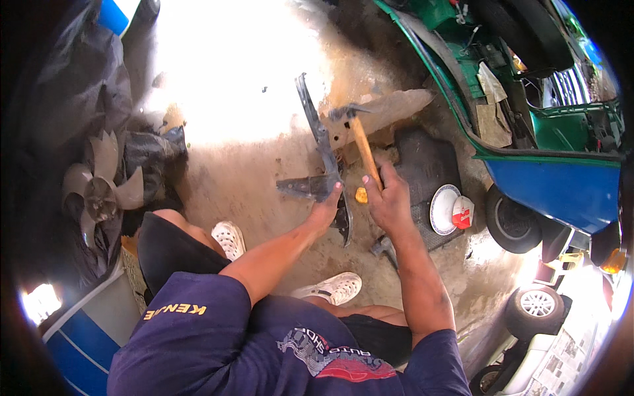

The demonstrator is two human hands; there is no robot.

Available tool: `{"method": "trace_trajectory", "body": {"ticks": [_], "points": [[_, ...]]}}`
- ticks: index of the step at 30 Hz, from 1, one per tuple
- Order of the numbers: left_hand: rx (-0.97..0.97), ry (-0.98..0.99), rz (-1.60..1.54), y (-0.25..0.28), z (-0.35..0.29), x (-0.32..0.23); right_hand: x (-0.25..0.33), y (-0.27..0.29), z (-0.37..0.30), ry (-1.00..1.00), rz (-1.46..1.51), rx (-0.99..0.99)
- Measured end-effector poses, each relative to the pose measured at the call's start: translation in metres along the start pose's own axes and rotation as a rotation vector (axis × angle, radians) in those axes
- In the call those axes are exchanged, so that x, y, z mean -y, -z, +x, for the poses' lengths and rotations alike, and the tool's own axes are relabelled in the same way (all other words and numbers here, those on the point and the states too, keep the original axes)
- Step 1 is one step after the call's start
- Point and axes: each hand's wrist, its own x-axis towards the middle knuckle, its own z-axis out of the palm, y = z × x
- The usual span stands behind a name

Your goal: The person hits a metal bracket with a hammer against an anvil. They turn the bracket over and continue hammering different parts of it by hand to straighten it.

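My left hand [323,210] is closed on a dark, angled metal bracket [321,138], near where its side arm joins the long strip. The bracket's long part runs away from me over the concrete floor. In my right hand [391,203] is a hammer [364,150], gripped by the lower end of its wooden handle. Its dark head is beyond my hand, just right of the bracket's long part; whether it touches anything I cannot tell. A pale, flat, pointed piece [393,109] lies under and beside the hammer head. A small yellow object [361,195] sits between my hands.
To the right lies a black floor mat [429,165], with a white plate [444,210] and a red-and-white packet [463,212] on it. A dark-headed tool [383,247] is near my right forearm. A blue-and-green vehicle body [555,188] stands right; a fan blade [100,191] is left.
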Motion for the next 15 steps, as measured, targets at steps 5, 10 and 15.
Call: {"method": "trace_trajectory", "body": {"ticks": [5,10,15], "points": [[0.002,0.01,-0.053,-0.017,-0.011,-0.027,-0.019,-0.03,0.005,0.013,-0.126,-0.044],[0.038,0.082,-0.083,-0.009,-0.026,-0.026,-0.031,-0.047,0.012,-0.218,-0.369,0.109],[-0.011,0.068,-0.057,0.002,-0.021,-0.028,0.037,-0.014,0.009,0.2,0.058,-0.26]]}}
